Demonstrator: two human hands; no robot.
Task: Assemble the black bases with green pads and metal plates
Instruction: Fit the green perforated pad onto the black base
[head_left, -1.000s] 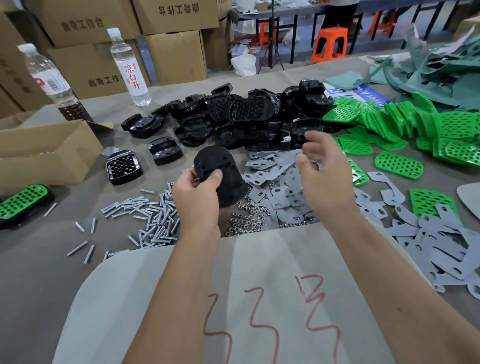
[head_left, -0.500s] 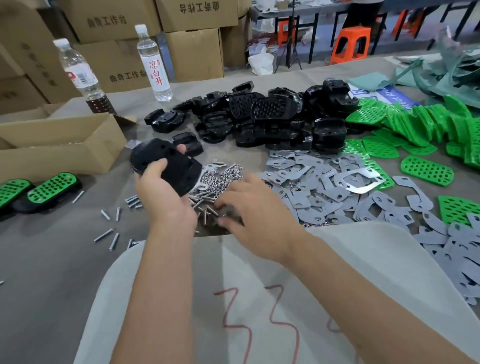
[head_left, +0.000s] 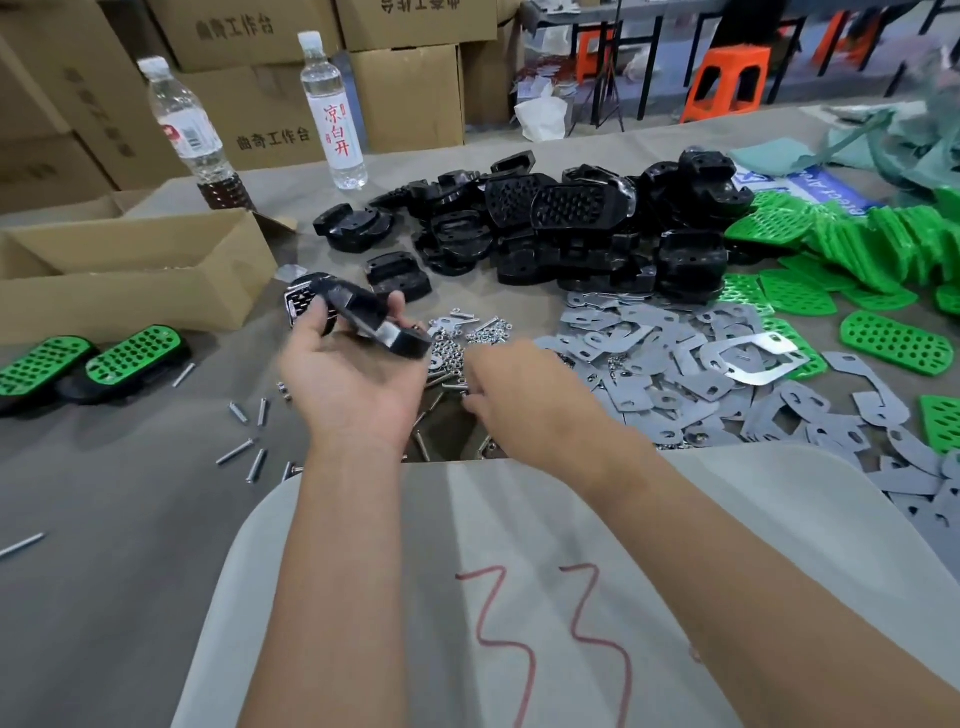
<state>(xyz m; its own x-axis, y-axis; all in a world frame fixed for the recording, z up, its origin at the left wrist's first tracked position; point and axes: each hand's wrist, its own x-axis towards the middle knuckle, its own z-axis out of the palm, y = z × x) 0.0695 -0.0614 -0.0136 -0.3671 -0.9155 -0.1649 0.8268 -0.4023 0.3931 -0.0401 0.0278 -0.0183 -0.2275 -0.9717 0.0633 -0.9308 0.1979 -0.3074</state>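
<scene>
My left hand (head_left: 353, 384) grips a black base (head_left: 363, 319), long axis running toward the metal plates (head_left: 675, 353); my right hand (head_left: 519, 395), fingers curled, reaches into the screws (head_left: 457, 358) beside them.

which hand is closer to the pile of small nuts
The right hand: its fingertips reach down right beside the pile of nuts. The left hand is raised to the pile's left, holding a black base.

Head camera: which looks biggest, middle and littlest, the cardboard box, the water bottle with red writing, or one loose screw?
1. cardboard box
2. water bottle with red writing
3. loose screw
The box lies nearer the camera, but the order seems safe.
</scene>
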